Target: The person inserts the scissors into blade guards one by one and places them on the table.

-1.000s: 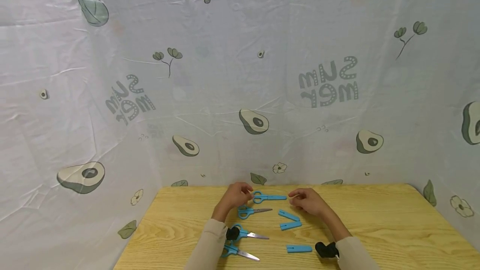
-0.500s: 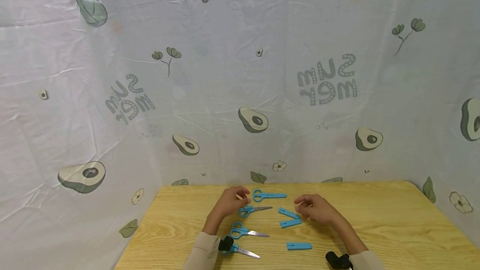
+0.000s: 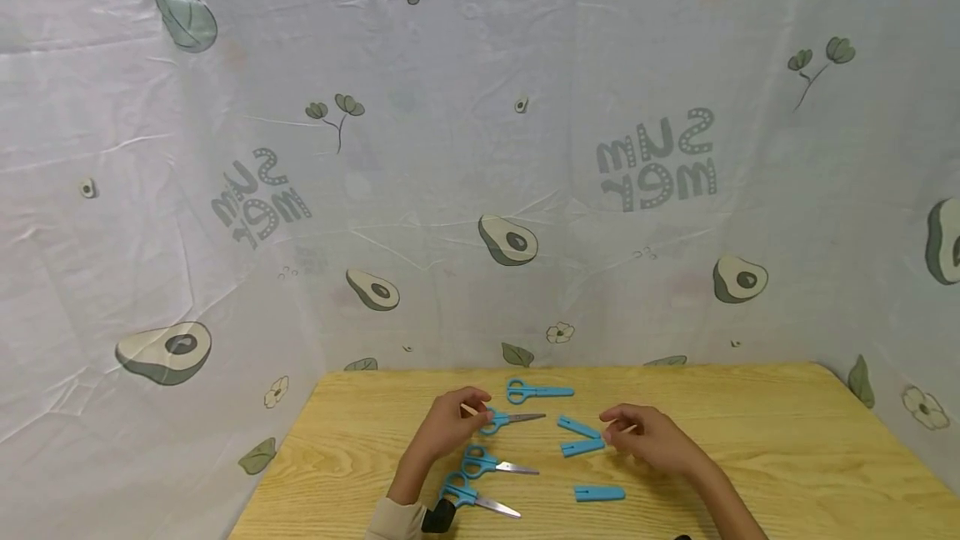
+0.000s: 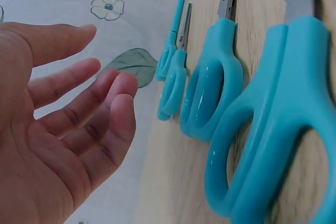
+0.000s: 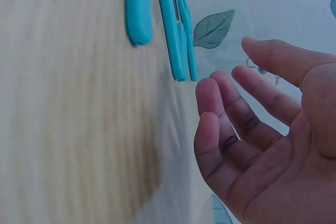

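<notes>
My left hand (image 3: 450, 423) is at the handles of blue scissors (image 3: 517, 418) with bare blades, its fingertips overlapping the loops in the head view. In the left wrist view its fingers are loosely bent with nothing between them. Behind lies a pair of scissors with a blue blade cover (image 3: 547, 392) on. Two more bare-bladed scissors (image 3: 477, 462) lie nearer me, blades pointing right. My right hand (image 3: 652, 438), relaxed and holding nothing, hovers right beside two loose blue blade covers (image 3: 576, 427) that lie at an angle. A third blade cover (image 3: 599, 493) lies nearer me.
The things lie on a wood-grain table (image 3: 787, 440). Behind and at the sides hangs a pale plastic curtain (image 3: 450, 148) printed with avocados and leaves. A black wrist camera (image 3: 438, 516) sits at my left sleeve, close over the nearest scissors.
Both hands have come back toward me from the covered scissors at the back. The left is now at the second scissors, the right beside the paired covers. The scissors and covers stay in place.
</notes>
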A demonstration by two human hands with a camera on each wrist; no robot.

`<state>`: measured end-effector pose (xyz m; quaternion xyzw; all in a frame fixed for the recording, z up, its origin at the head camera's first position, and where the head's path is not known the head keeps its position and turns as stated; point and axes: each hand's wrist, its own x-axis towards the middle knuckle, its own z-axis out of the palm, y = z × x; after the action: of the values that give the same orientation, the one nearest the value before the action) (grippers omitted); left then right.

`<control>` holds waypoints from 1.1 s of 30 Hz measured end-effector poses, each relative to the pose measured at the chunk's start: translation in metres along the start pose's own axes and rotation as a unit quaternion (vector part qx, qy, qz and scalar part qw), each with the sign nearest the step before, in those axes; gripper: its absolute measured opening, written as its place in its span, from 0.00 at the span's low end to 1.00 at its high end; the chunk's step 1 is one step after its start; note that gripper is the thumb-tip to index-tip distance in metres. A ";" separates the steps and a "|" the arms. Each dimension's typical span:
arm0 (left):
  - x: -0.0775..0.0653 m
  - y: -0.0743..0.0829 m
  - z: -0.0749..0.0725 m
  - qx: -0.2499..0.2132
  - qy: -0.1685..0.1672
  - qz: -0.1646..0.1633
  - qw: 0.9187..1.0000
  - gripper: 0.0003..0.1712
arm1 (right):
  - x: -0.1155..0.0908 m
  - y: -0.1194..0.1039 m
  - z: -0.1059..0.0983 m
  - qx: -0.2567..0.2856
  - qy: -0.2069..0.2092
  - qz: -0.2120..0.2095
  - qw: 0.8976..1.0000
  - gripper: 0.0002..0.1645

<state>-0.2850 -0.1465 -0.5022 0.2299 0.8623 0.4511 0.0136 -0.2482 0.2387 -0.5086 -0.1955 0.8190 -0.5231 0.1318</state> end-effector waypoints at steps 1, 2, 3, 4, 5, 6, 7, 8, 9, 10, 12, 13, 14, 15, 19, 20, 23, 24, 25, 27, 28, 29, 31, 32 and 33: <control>-0.002 0.001 -0.001 0.002 0.000 -0.001 1.000 0.20 | -0.003 0.000 0.001 0.001 0.000 -0.002 1.000 0.27; -0.004 0.002 -0.002 0.003 -0.001 -0.001 1.000 0.19 | -0.005 0.001 0.002 0.000 0.000 -0.003 1.000 0.27; -0.007 0.004 -0.003 0.004 -0.001 -0.004 1.000 0.20 | -0.008 0.001 0.003 0.002 -0.001 -0.003 1.000 0.27; -0.009 0.005 -0.004 0.007 -0.002 -0.004 1.000 0.20 | -0.011 0.001 0.003 0.001 -0.001 -0.002 1.000 0.27; -0.012 0.006 -0.006 0.009 -0.002 -0.005 1.000 0.20 | -0.014 0.000 0.003 -0.001 0.001 -0.002 1.000 0.26; -0.015 0.007 -0.007 0.012 -0.001 -0.004 1.000 0.20 | -0.016 0.000 0.003 -0.001 0.004 -0.001 1.000 0.26; -0.017 0.008 -0.009 0.014 0.000 -0.004 1.000 0.20 | -0.019 -0.001 0.003 0.000 0.005 0.001 1.000 0.26; -0.020 0.009 -0.011 0.014 0.000 -0.004 1.000 0.20 | -0.022 -0.002 0.002 -0.001 0.006 0.002 1.000 0.26; -0.022 0.010 -0.013 0.014 0.000 -0.004 1.000 0.20 | -0.024 -0.003 0.002 -0.001 0.006 0.002 1.000 0.27; -0.025 0.011 -0.014 0.015 0.000 -0.004 1.000 0.20 | -0.026 -0.005 0.001 -0.003 0.006 0.002 1.000 0.27; -0.030 0.011 -0.017 0.015 0.001 -0.005 1.000 0.20 | -0.028 -0.007 0.001 -0.010 0.005 -0.001 1.000 0.27; -0.032 0.011 -0.018 0.015 0.000 -0.006 1.000 0.20 | -0.030 -0.007 0.000 -0.012 0.002 -0.004 1.000 0.26; -0.035 0.010 -0.020 0.015 -0.001 -0.006 1.000 0.21 | -0.031 -0.008 0.000 -0.016 0.000 -0.007 1.000 0.26; -0.037 0.010 -0.021 0.016 -0.002 -0.007 1.000 0.21 | -0.032 -0.009 0.000 -0.018 -0.001 -0.009 1.000 0.25; -0.045 0.009 -0.025 0.015 -0.006 -0.009 1.000 0.21 | -0.039 -0.010 0.000 -0.021 -0.010 -0.019 1.000 0.24; -0.047 0.008 -0.027 0.015 -0.007 -0.010 1.000 0.21 | -0.041 -0.010 -0.001 -0.022 -0.011 -0.019 1.000 0.24; -0.053 0.008 -0.030 0.016 -0.012 -0.015 1.000 0.21 | -0.046 -0.009 -0.001 -0.021 -0.015 -0.017 1.000 0.24; -0.055 0.008 -0.032 0.016 -0.013 -0.017 1.000 0.22 | -0.048 -0.009 -0.001 -0.019 -0.017 -0.014 1.000 0.24; -0.057 0.008 -0.033 0.016 -0.015 -0.018 1.000 0.22 | -0.051 -0.008 -0.001 -0.016 -0.019 -0.012 1.000 0.25; -0.060 0.007 -0.035 0.018 -0.018 -0.020 0.999 0.22 | -0.055 -0.006 -0.002 -0.014 -0.021 -0.011 1.000 0.25; -0.062 0.007 -0.036 0.018 -0.020 -0.022 0.999 0.22 | -0.057 -0.005 -0.002 -0.014 -0.020 -0.009 1.000 0.25; -0.063 0.007 -0.037 0.019 -0.022 -0.023 0.999 0.21 | -0.059 -0.004 -0.002 -0.014 -0.020 -0.011 1.000 0.25; -0.066 0.006 -0.039 0.021 -0.026 -0.024 0.999 0.21 | -0.063 -0.002 -0.003 -0.015 -0.018 -0.012 1.000 0.24; -0.068 0.005 -0.040 0.020 -0.028 -0.024 0.999 0.21 | -0.065 -0.001 -0.003 -0.018 -0.016 -0.011 1.000 0.24; -0.069 0.004 -0.041 0.019 -0.030 -0.023 0.999 0.21 | -0.068 0.000 -0.004 -0.022 -0.013 -0.010 1.000 0.24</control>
<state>-0.2310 -0.2043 -0.4871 0.2233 0.8752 0.4268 0.0454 -0.1897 0.2725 -0.5064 -0.2133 0.8264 -0.5039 0.1328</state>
